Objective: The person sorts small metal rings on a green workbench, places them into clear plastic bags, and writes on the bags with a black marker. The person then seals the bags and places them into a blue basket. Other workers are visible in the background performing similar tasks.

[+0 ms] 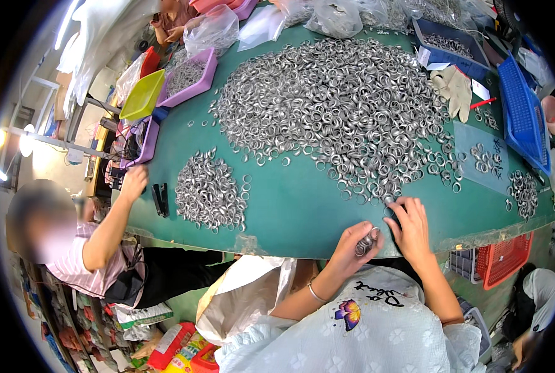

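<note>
A wide heap of grey metal rings (pixel 327 93) covers much of the green tabletop (pixel 277 211). At the table's near edge, my left hand (pixel 350 247) is closed around a small stack of metal rings (pixel 367 242). Just right of it, my right hand (pixel 413 229) reaches to the heap's near tip. Its thumb and forefinger are around a single metal ring (pixel 388 212) on or just above the table. A smaller pile of rings (pixel 210 191) lies to the left.
A co-worker (pixel 97 248) sits at the left, one hand raised near a black stapler-like tool (pixel 160 200). Purple tray (pixel 193 81), yellow tray (pixel 143 95) and blue baskets (pixel 523 115) line the sides. White gloves (pixel 456 93) and a clear plastic bag (pixel 467 155) lie at right.
</note>
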Demonstrator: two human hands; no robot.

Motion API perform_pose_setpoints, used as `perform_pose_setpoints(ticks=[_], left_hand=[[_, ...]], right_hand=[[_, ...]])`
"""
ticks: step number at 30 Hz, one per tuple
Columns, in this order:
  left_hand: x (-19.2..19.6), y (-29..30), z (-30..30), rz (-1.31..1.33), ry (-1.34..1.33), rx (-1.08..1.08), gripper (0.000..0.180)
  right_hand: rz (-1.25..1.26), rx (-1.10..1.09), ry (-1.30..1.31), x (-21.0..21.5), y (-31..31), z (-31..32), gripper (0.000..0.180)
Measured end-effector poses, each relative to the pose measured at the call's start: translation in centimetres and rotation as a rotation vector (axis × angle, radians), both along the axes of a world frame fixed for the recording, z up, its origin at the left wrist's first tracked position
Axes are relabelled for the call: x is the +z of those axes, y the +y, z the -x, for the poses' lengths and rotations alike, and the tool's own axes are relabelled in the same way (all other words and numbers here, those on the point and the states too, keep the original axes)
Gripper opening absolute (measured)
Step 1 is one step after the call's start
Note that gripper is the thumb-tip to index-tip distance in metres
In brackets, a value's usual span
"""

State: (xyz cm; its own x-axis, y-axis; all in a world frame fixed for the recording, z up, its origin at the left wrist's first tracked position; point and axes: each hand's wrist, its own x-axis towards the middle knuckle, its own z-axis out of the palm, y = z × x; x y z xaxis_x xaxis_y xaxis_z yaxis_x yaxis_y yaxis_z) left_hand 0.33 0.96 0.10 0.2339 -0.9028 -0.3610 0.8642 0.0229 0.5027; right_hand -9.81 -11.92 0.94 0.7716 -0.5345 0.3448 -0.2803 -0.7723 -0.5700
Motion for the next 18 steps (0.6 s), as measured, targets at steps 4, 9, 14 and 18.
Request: perform_pose_setpoints(ticks=[4, 9, 14, 18], left_hand=[[0.4, -0.2, 0.0, -0.029, -0.084, 0.034, 0.021], [0.3, -0.3, 0.0, -0.021, -0.011, -0.005, 0.026], [0.5, -1.0, 0.6, -0.074, 0.0, 0.068, 0.027], [0.0, -0.9, 0.9, -0.095, -0.134, 0.068, 0.021]], right_hand=[[0.062, -0.028, -0.043, -1.2, -0.3, -0.1, 0.021], [-0.339, -0.188, -0.163, -1.5, -1.0, 0.8, 0.009], [-1.327, -0.184, -0.432, -0.5, -1.0, 2.0, 0.014], [-1.698, -0.06, -0.53, -0.1, -0.7, 2.5, 0.015]])
